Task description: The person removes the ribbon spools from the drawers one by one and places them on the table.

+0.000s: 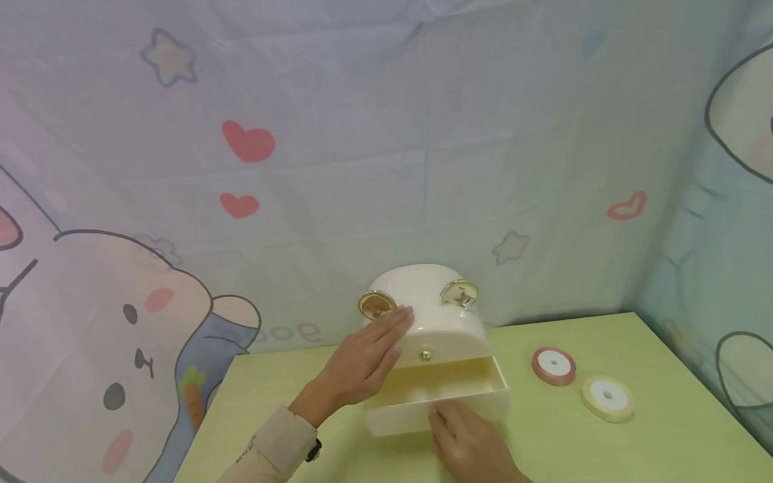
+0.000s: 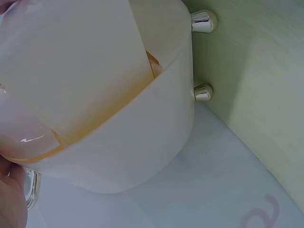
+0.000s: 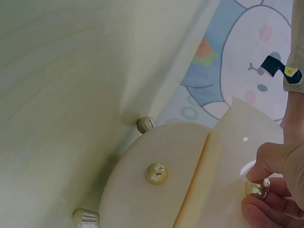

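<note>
A glossy white rounded drawer box (image 1: 423,295) with gold ear-like rings stands on the green table. One drawer (image 1: 392,417) is pulled out, and its inside shows bare. Above it is a shut front with a gold knob (image 1: 426,353). My left hand (image 1: 365,359) rests on the box's upper left, fingers straight, beside the left ring. My right hand (image 1: 474,443) is at the pulled-out drawer's front; in the right wrist view its thumb and fingers pinch that drawer's gold knob (image 3: 255,188). A lower front with its own knob (image 3: 156,173) shows there too.
To the right of the box lie a pink ribbon roll (image 1: 553,366) and a cream ribbon roll (image 1: 607,398). Gold feet (image 2: 203,92) hold the box off the table. A printed cloth (image 1: 338,168) hangs behind the table (image 1: 682,429).
</note>
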`<action>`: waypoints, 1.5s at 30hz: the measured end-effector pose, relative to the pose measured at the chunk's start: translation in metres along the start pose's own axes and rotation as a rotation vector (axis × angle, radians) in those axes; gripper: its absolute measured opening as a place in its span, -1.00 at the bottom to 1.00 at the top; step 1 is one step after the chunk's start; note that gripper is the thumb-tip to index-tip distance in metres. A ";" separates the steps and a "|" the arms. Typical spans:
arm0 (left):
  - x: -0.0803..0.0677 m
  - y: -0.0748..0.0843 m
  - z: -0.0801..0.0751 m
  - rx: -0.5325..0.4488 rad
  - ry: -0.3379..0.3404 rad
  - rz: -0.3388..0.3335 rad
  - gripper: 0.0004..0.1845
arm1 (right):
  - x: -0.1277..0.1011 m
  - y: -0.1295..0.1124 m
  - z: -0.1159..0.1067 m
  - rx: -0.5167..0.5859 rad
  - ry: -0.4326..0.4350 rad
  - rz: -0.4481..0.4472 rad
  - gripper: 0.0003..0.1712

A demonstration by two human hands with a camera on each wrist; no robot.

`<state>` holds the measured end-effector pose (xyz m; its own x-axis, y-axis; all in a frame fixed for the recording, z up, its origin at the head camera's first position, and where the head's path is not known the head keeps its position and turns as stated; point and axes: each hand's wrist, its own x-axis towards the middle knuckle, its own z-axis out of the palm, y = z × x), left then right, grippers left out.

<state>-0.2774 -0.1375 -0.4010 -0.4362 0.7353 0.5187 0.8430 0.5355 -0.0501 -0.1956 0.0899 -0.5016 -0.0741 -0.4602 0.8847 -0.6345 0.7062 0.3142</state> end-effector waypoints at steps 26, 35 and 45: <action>-0.001 -0.003 0.005 -0.008 0.042 -0.001 -0.44 | 0.014 0.014 0.032 0.032 -0.123 0.230 -0.74; 0.000 -0.003 0.008 -0.011 0.078 0.017 -0.44 | 0.014 0.020 0.039 0.047 -0.132 0.242 -0.76; 0.000 -0.001 0.008 -0.014 0.078 -0.002 -0.46 | 0.010 0.021 0.041 0.074 -0.145 0.256 -0.81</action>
<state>-0.2808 -0.1345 -0.4076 -0.4127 0.6990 0.5840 0.8466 0.5309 -0.0371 -0.2407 0.0782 -0.5003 -0.3444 -0.3479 0.8720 -0.6350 0.7704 0.0565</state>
